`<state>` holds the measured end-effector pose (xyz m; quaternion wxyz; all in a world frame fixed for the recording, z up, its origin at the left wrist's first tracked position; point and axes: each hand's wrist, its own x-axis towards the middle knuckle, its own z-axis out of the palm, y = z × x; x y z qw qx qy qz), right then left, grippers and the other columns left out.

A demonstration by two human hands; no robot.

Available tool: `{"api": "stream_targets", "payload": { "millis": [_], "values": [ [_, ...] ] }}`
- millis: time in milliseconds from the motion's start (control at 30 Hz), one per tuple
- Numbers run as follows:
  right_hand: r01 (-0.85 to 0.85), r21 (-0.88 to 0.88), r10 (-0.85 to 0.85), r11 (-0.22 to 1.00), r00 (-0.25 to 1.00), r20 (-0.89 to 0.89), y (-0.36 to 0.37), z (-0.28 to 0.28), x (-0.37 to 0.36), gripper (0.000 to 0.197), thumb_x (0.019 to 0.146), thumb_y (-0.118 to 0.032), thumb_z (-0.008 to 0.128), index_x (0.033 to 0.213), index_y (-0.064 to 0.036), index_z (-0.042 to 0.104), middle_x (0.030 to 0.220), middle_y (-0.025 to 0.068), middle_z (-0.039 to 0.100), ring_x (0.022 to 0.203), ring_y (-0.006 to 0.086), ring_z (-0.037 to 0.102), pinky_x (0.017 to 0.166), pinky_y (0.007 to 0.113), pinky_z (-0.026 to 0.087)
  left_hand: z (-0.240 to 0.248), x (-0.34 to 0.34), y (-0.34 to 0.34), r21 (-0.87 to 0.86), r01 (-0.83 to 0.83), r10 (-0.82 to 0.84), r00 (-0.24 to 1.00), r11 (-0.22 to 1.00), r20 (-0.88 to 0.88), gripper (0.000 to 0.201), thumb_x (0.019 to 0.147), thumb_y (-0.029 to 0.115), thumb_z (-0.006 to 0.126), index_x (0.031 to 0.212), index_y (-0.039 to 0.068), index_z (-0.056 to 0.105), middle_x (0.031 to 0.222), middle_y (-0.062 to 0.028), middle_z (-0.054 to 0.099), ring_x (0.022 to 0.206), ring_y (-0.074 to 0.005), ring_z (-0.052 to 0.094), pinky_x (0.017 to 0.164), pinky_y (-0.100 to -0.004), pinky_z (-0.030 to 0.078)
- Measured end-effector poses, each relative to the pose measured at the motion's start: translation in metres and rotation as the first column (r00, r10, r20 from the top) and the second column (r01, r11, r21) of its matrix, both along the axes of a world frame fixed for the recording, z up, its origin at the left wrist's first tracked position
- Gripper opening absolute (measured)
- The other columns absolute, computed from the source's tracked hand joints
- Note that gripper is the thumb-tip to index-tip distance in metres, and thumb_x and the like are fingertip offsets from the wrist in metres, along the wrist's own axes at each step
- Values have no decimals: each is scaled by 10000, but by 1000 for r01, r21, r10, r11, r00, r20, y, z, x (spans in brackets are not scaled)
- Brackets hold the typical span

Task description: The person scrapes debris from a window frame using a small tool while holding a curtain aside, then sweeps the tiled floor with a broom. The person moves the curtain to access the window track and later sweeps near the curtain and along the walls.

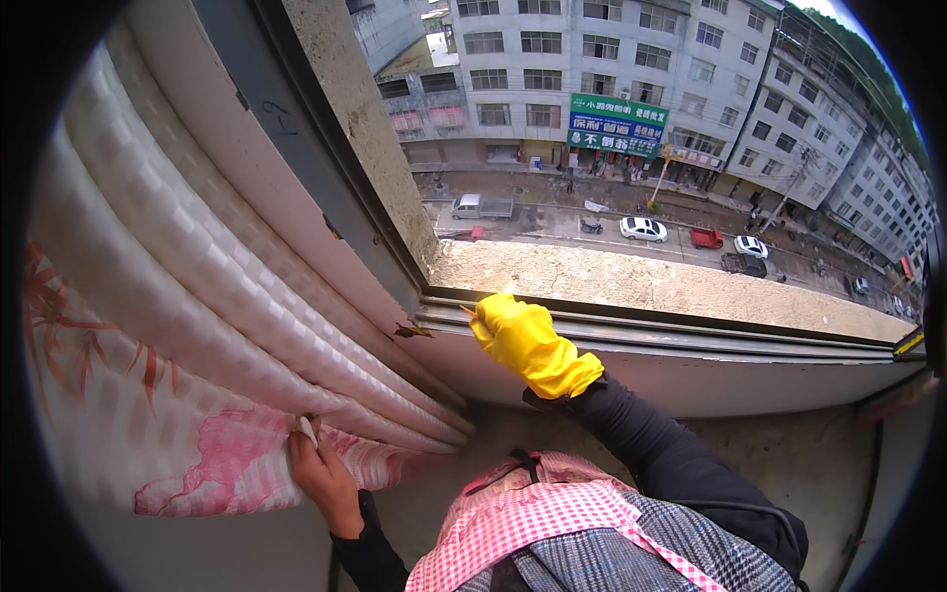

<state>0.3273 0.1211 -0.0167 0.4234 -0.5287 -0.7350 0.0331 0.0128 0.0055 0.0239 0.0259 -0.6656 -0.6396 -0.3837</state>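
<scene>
My left hand (pixel 324 481), bare, is closed on the edge of a white checked curtain (pixel 237 286) with pink and red printed patterns, pinching a fold of it. In a yellow rubber glove, my right hand (pixel 528 345) is closed at the left end of the metal window track (pixel 671 337). From its fingers pokes the tip of a thin brownish stick (pixel 468 311), low over the rails near the corner of the frame. The rest of the stick is hidden in the glove.
The grey window frame (pixel 326 158) rises at the left, its lower corner chipped and rusty. Beyond the track lies a rough concrete sill (pixel 631 281), and far below it a street with parked vehicles. A pink checked apron (pixel 533 503) covers my front.
</scene>
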Motion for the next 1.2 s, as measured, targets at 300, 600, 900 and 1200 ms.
{"api": "stream_targets", "payload": {
  "millis": [300, 600, 900, 1200],
  "values": [
    [33, 108, 6, 994, 937, -349, -39, -17, 27, 155, 861, -77, 737, 976, -30, 644, 774, 165, 677, 647, 323, 676, 582, 349, 533, 4, 65, -9, -52, 143, -139, 988, 988, 74, 230, 999, 71, 510, 1089, -59, 677, 990, -225, 700, 903, -404, 669, 795, -442, 529],
    [-225, -140, 63, 964, 708, -704, -42, -33, 34, 167, 934, -70, 694, 1071, 20, 659, 951, 131, 744, 862, 172, 728, 745, 287, 555, 13, 115, 2, -166, 566, -557, 825, 808, 98, 249, 967, 28, 562, 1179, -52, 665, 1061, -212, 708, 961, -374, 699, 839, -401, 555],
    [-279, -184, 75, 943, 715, -695, -47, -18, 41, 246, 1012, -164, 610, 1209, -19, 641, 861, 74, 708, 655, 167, 648, 615, 294, 517, -2, 114, 40, -186, 464, -465, 884, 866, 40, 325, 989, 11, 500, 1293, -58, 590, 1288, -249, 629, 1210, -411, 591, 1049, -420, 442],
    [-308, -357, -94, 882, 626, -774, -47, -2, 47, 314, 1061, -280, 544, 1289, -74, 606, 818, -4, 686, 525, 36, 474, 516, 202, 399, -26, 53, 68, -10, 221, -218, 969, 975, 115, 331, 1024, 30, 448, 1307, -110, 548, 1279, -246, 635, 1112, -382, 625, 912, -409, 506]
  ]
}}
